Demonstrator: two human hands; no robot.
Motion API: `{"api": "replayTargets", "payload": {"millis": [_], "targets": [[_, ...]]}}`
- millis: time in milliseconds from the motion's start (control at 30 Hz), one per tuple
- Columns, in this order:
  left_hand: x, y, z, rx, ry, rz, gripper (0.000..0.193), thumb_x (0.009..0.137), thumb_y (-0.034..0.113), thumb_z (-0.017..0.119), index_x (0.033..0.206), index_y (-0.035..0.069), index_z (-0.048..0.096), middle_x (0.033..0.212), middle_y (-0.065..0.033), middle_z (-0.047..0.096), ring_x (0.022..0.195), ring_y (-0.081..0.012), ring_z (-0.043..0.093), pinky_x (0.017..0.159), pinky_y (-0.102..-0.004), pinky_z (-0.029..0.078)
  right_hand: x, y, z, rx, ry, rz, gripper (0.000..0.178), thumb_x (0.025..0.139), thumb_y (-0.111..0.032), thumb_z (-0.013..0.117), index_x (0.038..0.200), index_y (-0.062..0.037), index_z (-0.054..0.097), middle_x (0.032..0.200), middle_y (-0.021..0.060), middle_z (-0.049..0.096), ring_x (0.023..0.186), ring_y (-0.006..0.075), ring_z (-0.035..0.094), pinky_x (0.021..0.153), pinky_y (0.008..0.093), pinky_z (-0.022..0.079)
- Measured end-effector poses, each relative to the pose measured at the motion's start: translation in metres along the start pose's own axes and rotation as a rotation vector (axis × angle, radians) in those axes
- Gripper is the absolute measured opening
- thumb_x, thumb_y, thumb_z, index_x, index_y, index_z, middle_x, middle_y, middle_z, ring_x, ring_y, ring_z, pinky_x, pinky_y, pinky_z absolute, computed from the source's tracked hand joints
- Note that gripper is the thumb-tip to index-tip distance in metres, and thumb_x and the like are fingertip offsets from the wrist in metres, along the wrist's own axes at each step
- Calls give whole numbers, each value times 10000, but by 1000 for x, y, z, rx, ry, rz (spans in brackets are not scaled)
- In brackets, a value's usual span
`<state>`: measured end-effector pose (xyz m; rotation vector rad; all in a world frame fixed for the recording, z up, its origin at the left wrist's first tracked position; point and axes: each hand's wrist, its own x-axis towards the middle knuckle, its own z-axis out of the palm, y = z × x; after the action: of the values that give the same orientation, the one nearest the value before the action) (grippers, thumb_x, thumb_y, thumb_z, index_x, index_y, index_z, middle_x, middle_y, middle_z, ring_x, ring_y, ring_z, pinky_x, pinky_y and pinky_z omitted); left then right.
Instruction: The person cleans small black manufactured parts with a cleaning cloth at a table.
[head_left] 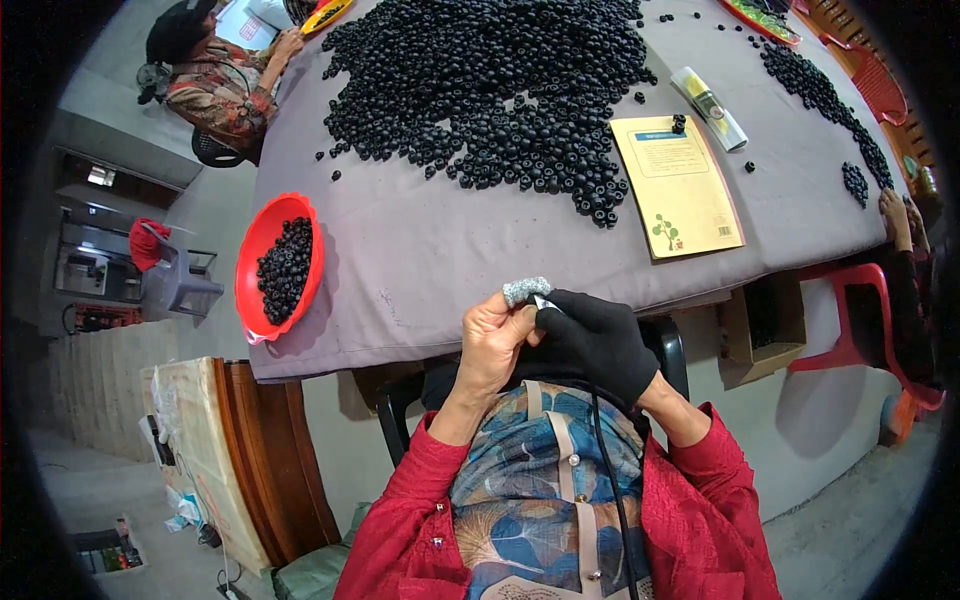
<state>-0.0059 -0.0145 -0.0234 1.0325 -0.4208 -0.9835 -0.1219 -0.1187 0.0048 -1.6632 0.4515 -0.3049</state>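
Just in front of the table's near edge, my two hands meet close together. My left hand [490, 345] is bare apart from a grey knitted finger sleeve [526, 290], and its fingers are pinched. What they hold is hidden between the hands. A black glove covers my right hand [603, 342], which is closed on a small shiny metal blade [545, 303] directed at the left fingertips. Beyond the hands, a big heap of small black ring-shaped parts [480, 90] spreads over the grey-covered table [420, 240]. More such parts [285, 270] lie in a red plastic basket [246, 265] at the left.
A yellow notebook [680, 200] lies right of the heap, beside a whitish packet [712, 108]. One person [215, 90] sits at the far left; another person's hands [897, 215] touch the table at the right. A red chair [860, 330] and a cardboard box [765, 330] stand at the right.
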Motion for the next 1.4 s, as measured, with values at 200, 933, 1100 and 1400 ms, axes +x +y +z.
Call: {"api": "replayTargets", "payload": {"millis": [200, 933, 1100, 1400], "targets": [[3, -4, -4, 20, -17, 17, 227, 829, -18, 531, 1047, 1, 591, 746, -14, 586, 592, -57, 487, 580, -179, 419, 1, 9, 6, 44, 97, -35, 209, 853, -236, 544, 954, -68, 613, 737, 57, 626, 674, 132, 599, 642, 263, 468], [5, -3, 1, -177, -17, -33, 217, 843, 18, 540, 1054, 12, 591, 692, -12, 562, 577, -73, 479, 577, -209, 417, 2, 11, 0, 49, 97, -66, 280, 860, -217, 533, 1052, -18, 574, 870, 102, 634, 761, 142, 606, 702, 268, 470], [7, -4, -1, -268, -99, -17, 209, 847, 33, 541, 1049, 16, 592, 673, -8, 549, 570, -76, 470, 577, -210, 414, 5, 13, -1, 177, 193, -16, 289, 855, -195, 544, 1058, 9, 560, 924, 88, 620, 817, 101, 564, 715, 252, 463], [7, -6, 4, -177, -83, -79, 91, 840, 30, 551, 889, 5, 625, 677, -21, 564, 568, -86, 492, 565, -212, 411, 19, 15, 5, 86, 24, -38, 236, 839, -103, 540, 1068, -48, 539, 945, 82, 557, 759, 163, 575, 652, 243, 471]]}}
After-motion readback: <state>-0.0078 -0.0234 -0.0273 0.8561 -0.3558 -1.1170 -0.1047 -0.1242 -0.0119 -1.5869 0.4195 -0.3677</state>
